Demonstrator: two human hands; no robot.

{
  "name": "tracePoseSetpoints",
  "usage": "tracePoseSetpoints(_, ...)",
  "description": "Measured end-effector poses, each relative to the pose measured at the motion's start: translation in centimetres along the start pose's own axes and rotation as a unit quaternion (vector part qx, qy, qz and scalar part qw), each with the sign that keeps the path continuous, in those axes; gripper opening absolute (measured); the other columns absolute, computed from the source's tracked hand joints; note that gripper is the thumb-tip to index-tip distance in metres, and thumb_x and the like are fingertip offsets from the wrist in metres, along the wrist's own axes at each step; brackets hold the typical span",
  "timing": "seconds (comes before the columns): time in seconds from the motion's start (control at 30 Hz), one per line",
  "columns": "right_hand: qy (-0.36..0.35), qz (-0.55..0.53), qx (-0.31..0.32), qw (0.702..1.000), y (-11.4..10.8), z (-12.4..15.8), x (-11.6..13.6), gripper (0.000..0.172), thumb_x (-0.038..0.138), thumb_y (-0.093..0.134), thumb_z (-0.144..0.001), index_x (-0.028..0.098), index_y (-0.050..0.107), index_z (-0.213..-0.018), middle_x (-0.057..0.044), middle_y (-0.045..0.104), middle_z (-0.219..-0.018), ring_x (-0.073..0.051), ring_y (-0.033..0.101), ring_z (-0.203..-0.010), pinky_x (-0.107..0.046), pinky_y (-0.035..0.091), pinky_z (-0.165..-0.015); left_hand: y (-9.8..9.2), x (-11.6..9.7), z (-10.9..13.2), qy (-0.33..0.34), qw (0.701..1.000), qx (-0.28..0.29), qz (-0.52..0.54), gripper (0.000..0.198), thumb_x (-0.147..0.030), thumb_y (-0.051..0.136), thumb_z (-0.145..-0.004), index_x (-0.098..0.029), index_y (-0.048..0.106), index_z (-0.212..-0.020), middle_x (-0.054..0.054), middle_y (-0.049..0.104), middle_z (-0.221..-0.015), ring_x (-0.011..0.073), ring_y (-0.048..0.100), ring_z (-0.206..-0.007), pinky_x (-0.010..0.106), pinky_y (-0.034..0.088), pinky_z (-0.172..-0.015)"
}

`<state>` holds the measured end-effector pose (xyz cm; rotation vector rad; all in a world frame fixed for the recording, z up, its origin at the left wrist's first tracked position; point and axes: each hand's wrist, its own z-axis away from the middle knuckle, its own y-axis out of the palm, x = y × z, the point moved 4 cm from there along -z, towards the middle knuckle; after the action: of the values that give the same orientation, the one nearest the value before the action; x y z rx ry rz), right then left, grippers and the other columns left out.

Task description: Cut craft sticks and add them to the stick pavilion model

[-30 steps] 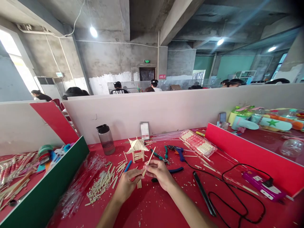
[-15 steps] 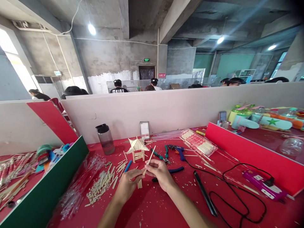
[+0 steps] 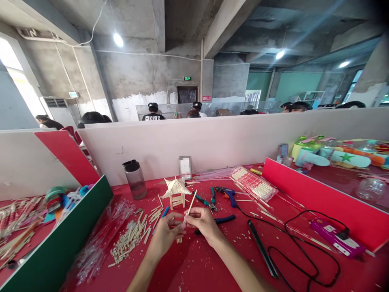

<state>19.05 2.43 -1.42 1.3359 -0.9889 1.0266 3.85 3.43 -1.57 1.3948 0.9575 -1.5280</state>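
A thin wooden stick (image 3: 192,201) slants up between my hands above the red table. My right hand (image 3: 204,224) pinches it near its lower part. The fingers of my left hand (image 3: 166,236) are curled around the lower end, with thumb and index finger close against it. Just beyond stands a small pavilion model (image 3: 176,190) built of sticks, with a pointed, upswept roof. A few short sticks (image 3: 179,240) lie below my hands, partly covered by them. To the left is a heap of cut stick pieces (image 3: 129,239).
Right of the hands lie green-handled pliers (image 3: 209,202), a blue glue gun (image 3: 227,193), a black utility knife (image 3: 261,248) and a corded purple power strip (image 3: 337,238). Behind stand a water bottle (image 3: 134,179) and packed sticks (image 3: 253,182). Green (image 3: 67,231) and red (image 3: 322,198) boards flank the table.
The stick and my right hand have shifted slightly down and left. My left hand's fingers have loosened and changed position at the stick's lower end.
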Motion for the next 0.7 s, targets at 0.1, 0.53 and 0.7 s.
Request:
tracePoseSetpoints(0.1,-0.005,0.002,0.005,1.0,0.1,-0.1,-0.2,0.045,0.049,0.087,-0.055,0.016,0.074,-0.083,-0.004,0.072,-0.074,-0.02,0.067,-0.069,-0.033,0.053,-0.072,0.0,0.3,-0.2,-0.014,1.0,-0.014,0.005,0.056,-0.05,0.083,-0.057,-0.015,0.062,-0.096,0.003,0.071,-0.074,0.0191,0.069,-0.064,0.029,0.055,-0.063)
tracePoseSetpoints(0.53,-0.028,0.033,0.025,0.999,0.4,-0.1,-0.2,0.043,0.05,0.085,-0.059,0.016,0.073,-0.083,-0.005,0.073,-0.077,-0.022,0.068,-0.073,-0.032,0.053,-0.071,0.1,1.1,-0.3,-0.027,0.999,-0.011,-0.017,0.049,-0.053,0.081,-0.06,-0.013,0.07,-0.085,0.006,0.072,-0.077,0.0187,0.069,-0.066,0.028,0.055,-0.064)
tracePoseSetpoints(0.7,-0.037,0.04,-0.005,0.998,0.3,-0.2,-0.1,0.045,0.052,0.084,-0.059,0.018,0.073,-0.085,-0.006,0.072,-0.082,-0.024,0.068,-0.078,-0.033,0.054,-0.071,-0.3,1.5,-0.5,-0.027,0.999,0.004,-0.039,0.045,-0.054,0.077,-0.065,-0.013,0.072,-0.082,0.004,0.071,-0.073,0.0178,0.068,-0.069,0.028,0.054,-0.068)
